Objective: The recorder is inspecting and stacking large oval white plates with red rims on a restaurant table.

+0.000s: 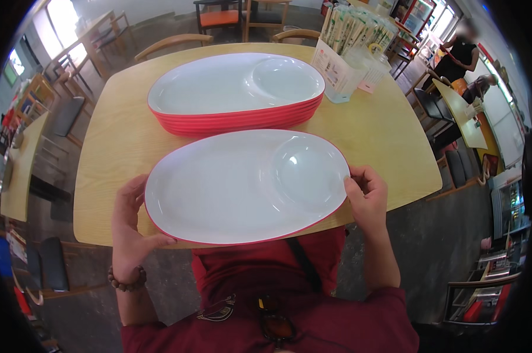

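An oval white plate with a red rim and a round compartment at its right end (222,189) lies between my hands, near the front edge of the wooden table (389,150). My left hand (136,218) holds its left end, the thumb along the near rim and the fingers at the far side. At the right end, my right hand (366,194) grips the rim, thumb on top and fingers partly hidden beneath. Just beyond is a stack of several like plates (200,92), white inside and red outside. Whether the held plate touches the table, I cannot tell.
Wrapped chopsticks (354,33) stand in a holder at the table's back right, beside a printed card stand (334,70). Wooden chairs (173,44) are behind the table. Two people (462,55) are at the far right, near another table (462,117).
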Motion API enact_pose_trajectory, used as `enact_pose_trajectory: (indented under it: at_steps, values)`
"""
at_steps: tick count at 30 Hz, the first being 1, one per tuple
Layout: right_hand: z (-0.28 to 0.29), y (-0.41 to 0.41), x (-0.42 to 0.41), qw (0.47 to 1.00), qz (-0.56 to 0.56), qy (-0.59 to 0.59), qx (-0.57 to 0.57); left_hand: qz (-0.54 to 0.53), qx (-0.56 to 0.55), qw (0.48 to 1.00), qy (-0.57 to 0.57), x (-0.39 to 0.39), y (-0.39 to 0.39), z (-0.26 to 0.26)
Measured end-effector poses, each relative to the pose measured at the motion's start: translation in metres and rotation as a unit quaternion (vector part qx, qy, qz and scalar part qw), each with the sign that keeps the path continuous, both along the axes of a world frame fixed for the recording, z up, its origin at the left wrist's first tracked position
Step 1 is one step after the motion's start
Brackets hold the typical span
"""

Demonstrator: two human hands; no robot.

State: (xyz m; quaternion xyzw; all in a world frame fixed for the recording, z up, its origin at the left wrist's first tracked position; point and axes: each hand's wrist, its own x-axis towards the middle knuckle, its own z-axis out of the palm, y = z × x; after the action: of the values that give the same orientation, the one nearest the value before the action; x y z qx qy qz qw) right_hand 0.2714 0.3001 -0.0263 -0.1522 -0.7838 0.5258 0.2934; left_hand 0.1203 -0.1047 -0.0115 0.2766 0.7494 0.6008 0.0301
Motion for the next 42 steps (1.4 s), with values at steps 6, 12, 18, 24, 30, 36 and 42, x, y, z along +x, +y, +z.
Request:
enact_pose_trajectory:
  at_steps: [6,12,18,24,30,36,42]
  values:
    - [0.027,0.011,-0.012,0.991,-0.018,-0.057,0.120,-0.027,-0.025,0.999,0.022,-0.027,-0.007,0.024]
    - [0.062,0.031,-0.077,0.988,-0.002,-0.036,0.149,0.052,-0.123,0.989,0.064,-0.084,0.033,0.058]
    - [0.057,0.056,-0.152,0.987,0.023,-0.090,0.134,0.044,-0.091,0.995,0.020,-0.139,0.065,0.036]
    - [0.040,0.058,-0.157,0.993,0.103,-0.051,0.001,0.018,0.008,1.000,0.011,-0.150,0.065,0.009]
    - [0.038,0.055,-0.155,0.984,0.176,-0.003,-0.014,0.013,0.024,1.000,0.008,-0.149,0.069,0.007]
    - [0.028,0.060,-0.160,0.984,0.176,-0.002,-0.006,0.018,0.037,0.999,0.003,-0.145,0.068,0.007]
    - [0.029,0.062,-0.159,0.984,0.176,0.014,-0.021,0.028,0.043,0.998,0.030,-0.146,0.070,0.006]
